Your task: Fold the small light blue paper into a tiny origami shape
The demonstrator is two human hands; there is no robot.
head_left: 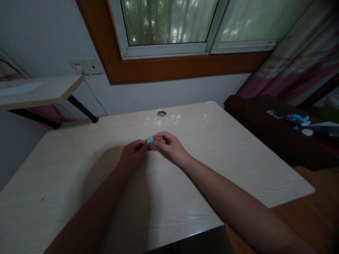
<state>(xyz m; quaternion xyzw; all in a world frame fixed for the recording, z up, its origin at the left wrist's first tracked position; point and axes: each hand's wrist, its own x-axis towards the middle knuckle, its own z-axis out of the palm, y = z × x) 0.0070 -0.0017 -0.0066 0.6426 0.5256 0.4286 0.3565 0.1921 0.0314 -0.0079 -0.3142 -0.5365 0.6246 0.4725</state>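
Observation:
A small turquoise piece (pixel 150 140), which looks like folded paper, is held between my two hands above the middle of the desk. My left hand (pixel 133 152) pinches its left side between thumb and fingers. From the right, the thumb and fingertips of my right hand (pixel 171 145) close on its other edge. Fingers cover part of the piece, so its full shape is hidden. Beneath both hands lies the pale wood-grain desk top (pixel 212 148).
A raised shelf (pixel 53 93) on black legs stands at the desk's back left. Near the back edge is a round cable hole (pixel 161 114). Wall sockets (pixel 86 66) and a window (pixel 169 24) are behind. Dark brown furniture (pixel 246 113) with assorted items stands at right.

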